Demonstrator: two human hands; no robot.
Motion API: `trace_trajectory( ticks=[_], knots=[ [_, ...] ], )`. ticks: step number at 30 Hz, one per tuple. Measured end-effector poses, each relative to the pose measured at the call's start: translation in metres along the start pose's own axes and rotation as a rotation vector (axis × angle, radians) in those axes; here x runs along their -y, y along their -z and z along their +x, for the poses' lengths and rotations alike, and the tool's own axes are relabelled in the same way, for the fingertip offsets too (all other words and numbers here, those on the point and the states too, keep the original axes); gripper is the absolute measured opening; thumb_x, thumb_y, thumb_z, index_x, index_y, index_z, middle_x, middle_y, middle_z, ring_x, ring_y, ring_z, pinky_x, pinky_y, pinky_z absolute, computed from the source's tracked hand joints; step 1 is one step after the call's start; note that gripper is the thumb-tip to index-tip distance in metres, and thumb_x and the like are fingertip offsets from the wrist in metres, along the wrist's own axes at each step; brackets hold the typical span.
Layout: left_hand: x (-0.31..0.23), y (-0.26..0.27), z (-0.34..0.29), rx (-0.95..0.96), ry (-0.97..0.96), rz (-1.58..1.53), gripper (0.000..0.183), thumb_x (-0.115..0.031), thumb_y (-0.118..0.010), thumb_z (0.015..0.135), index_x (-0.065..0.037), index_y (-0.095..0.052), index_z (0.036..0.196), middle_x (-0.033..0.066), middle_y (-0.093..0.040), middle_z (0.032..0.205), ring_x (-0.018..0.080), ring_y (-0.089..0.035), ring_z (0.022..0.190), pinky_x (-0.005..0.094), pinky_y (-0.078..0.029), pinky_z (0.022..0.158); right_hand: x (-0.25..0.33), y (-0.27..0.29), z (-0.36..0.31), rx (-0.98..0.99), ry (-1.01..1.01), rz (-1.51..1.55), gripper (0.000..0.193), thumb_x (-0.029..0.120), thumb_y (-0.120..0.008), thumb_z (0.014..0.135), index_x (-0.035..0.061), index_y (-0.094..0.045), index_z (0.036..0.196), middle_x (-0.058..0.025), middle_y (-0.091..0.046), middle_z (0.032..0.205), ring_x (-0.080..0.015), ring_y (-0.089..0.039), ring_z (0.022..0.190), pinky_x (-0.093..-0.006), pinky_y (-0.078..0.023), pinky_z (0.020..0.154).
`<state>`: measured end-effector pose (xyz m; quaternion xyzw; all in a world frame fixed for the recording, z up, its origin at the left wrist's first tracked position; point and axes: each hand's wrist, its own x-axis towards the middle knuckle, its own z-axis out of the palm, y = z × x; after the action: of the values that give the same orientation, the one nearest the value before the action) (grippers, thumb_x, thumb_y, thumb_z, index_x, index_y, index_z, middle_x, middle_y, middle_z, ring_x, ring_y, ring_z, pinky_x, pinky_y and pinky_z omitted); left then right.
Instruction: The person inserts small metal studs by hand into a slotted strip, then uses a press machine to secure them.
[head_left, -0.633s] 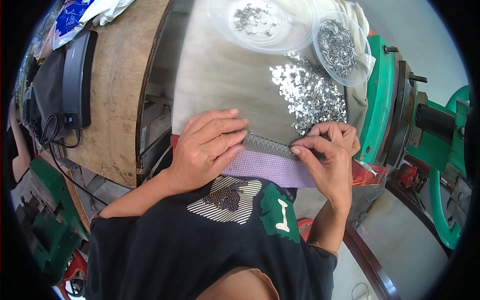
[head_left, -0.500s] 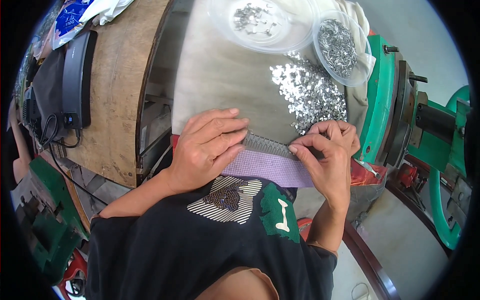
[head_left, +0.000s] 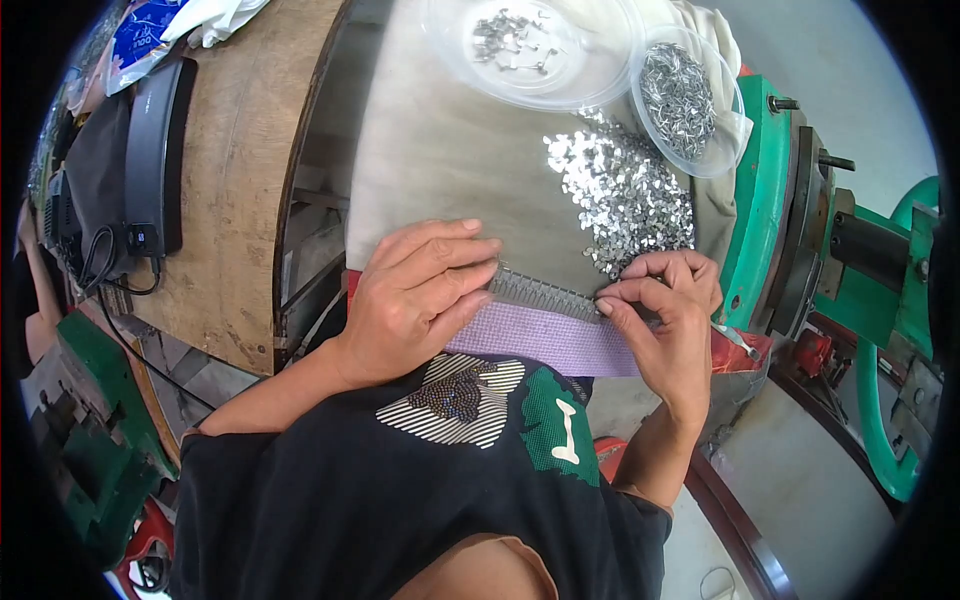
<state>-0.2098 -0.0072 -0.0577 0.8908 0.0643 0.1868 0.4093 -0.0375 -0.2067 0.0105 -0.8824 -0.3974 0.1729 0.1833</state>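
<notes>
Head view shows us one toothed metal strip point(head_left: 540, 292) on a purple pad point(head_left: 545, 340) at the surface point(head_left: 440, 170) edge; our left hand point(head_left: 420, 295) presses flat, right hand point(head_left: 665, 310) pinches its end (two clear bowls point(head_left: 590, 85) and one loose pile of metal bits point(head_left: 625, 195) beyond).

Strip point(head_left: 545, 340) at centre between two hands; heap of metal bits point(head_left: 625, 195) above right; two bowls point(head_left: 530, 85) along top edge.

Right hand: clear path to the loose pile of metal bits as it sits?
Probably yes. The right hand sits right at the near edge of the shiny pile on the grey board, with nothing between them.
</notes>
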Motion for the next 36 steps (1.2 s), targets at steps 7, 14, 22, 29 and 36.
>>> trace_trajectory(
  ticks=[7,14,22,29,36],
  knots=[
    [0.001,0.001,0.000,-0.003,-0.020,-0.001,0.023,-0.009,-0.080,0.074,-0.005,-0.073,0.096,0.0041,-0.070,0.113,0.0253,-0.062,0.119,0.0396,-0.047,0.096,-0.003,0.004,0.001,-0.020,0.020,0.012,0.015,0.019,-0.083,0.071,0.0142,-0.079,0.085,0.0030,-0.064,0.096,-0.0240,-0.048,0.106,-0.0392,-0.031,0.096],
    [-0.003,0.002,-0.002,0.064,-0.088,0.039,0.020,-0.015,-0.079,0.077,-0.007,-0.073,0.095,0.0037,-0.068,0.119,0.0243,-0.057,0.124,0.0435,-0.044,0.102,0.006,0.006,0.015,-0.078,0.095,0.051,0.017,0.013,-0.084,0.069,0.0125,-0.079,0.085,0.0005,-0.065,0.094,-0.0245,-0.050,0.102,-0.0370,-0.039,0.090],
    [-0.004,0.002,-0.002,0.041,-0.002,-0.016,0.022,-0.017,-0.080,0.075,-0.008,-0.068,0.090,0.0067,-0.065,0.123,0.0270,-0.057,0.122,0.0426,-0.042,0.101,0.030,-0.007,0.046,-0.007,0.239,0.168,0.017,0.008,-0.082,0.068,0.0089,-0.076,0.084,-0.0028,-0.062,0.088,-0.0254,-0.053,0.089,-0.0366,-0.045,0.080],
    [-0.003,0.002,-0.001,0.057,0.005,-0.004,0.025,-0.018,-0.081,0.074,-0.008,-0.063,0.088,0.0079,-0.063,0.124,0.0281,-0.057,0.121,0.0414,-0.042,0.099,0.037,-0.011,0.061,0.185,0.482,0.118,0.009,0.011,-0.075,0.071,0.0099,-0.074,0.080,-0.0031,-0.058,0.087,-0.0246,-0.053,0.090,-0.0374,-0.042,0.082],
    [-0.002,0.001,0.000,0.044,0.001,0.001,0.025,-0.018,-0.081,0.074,-0.008,-0.063,0.088,0.0077,-0.063,0.123,0.0276,-0.057,0.121,0.0414,-0.042,0.097,0.041,-0.014,0.062,0.253,0.576,-0.037,0.009,0.011,-0.066,0.081,0.0074,-0.069,0.089,-0.0062,-0.057,0.086,-0.0241,-0.052,0.092,-0.0378,-0.040,0.084]
  ],
)
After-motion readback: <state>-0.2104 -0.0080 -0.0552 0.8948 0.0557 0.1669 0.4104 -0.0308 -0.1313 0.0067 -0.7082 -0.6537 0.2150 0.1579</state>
